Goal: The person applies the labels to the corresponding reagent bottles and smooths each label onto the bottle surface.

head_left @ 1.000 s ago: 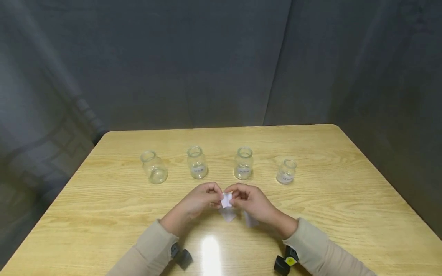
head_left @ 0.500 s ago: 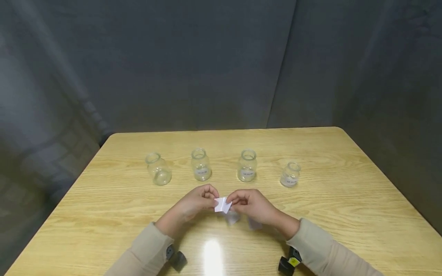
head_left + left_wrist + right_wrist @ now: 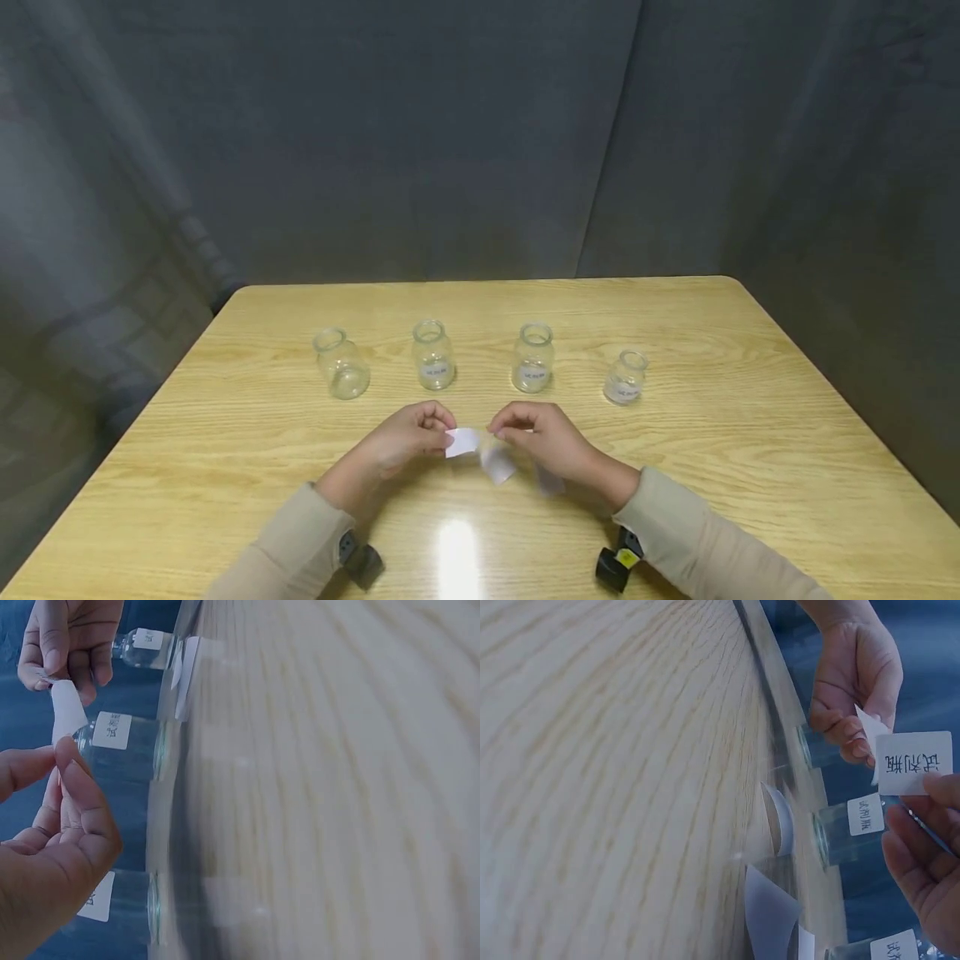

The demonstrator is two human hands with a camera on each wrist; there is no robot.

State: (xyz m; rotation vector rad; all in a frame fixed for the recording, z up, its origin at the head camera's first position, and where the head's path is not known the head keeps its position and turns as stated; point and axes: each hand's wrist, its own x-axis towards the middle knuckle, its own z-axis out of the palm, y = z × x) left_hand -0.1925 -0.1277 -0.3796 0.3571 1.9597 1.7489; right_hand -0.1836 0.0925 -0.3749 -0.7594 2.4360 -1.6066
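Observation:
My left hand (image 3: 408,435) pinches a small white backing paper (image 3: 462,442) between thumb and fingers, low over the table's middle. A short gap to its right, my right hand (image 3: 546,435) holds a square white label sticker (image 3: 915,759) by one edge, with black handwritten characters on its face. In the head view the label is nearly edge-on and hard to see. Beyond the hands stand glass jars: a leftmost jar (image 3: 343,367) with no label showing, two labelled jars (image 3: 434,358) (image 3: 533,360) in the middle, and a smaller labelled jar (image 3: 626,379) at the right.
Two curled white paper scraps lie on the table beneath and beside the right hand: one scrap (image 3: 498,465) near the middle, another scrap (image 3: 550,482) farther right. The wooden table (image 3: 187,467) ends at a dark curtain (image 3: 420,150) behind.
The white piece that both hands held together has parted into backing and label. The left hand has moved left with the backing, while the right hand stays near its place.

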